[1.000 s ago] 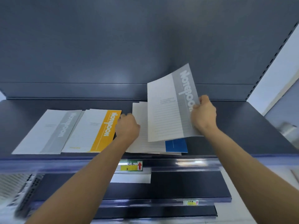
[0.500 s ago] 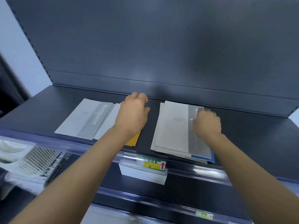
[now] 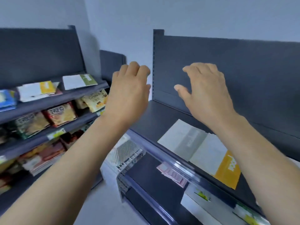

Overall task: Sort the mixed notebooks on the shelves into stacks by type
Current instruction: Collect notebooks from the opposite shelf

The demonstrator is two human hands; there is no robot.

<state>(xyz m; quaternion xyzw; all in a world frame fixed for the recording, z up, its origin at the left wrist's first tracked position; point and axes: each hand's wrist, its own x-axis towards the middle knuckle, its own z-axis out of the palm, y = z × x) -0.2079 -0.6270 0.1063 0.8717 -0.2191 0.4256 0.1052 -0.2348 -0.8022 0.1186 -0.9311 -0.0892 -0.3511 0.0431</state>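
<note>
Both hands are raised in the air and hold nothing. My left hand (image 3: 129,88) has loosely curled fingers; my right hand (image 3: 206,90) has spread, relaxed fingers. Below my right forearm, a grey-striped notebook (image 3: 183,138) and a yellow-striped notebook (image 3: 215,159) lie flat on the dark shelf (image 3: 152,120) at right. On the top shelf of the left unit lie a green-striped notebook (image 3: 79,81), a yellow-striped notebook (image 3: 38,90) and a blue notebook (image 3: 6,99). The right-hand notebook pile is out of view.
The left unit's lower shelves hold snack bags (image 3: 60,116) and packets. A white wire basket (image 3: 126,155) hangs at the right unit's end. Pink packets (image 3: 173,173) lie on the lower right shelf behind a clear rail with price tags (image 3: 201,196).
My view has swung left, bringing the left shelf unit into sight. Both hands have lifted off the notebooks; the grey notebook my right hand held a second ago was laid on the right pile.
</note>
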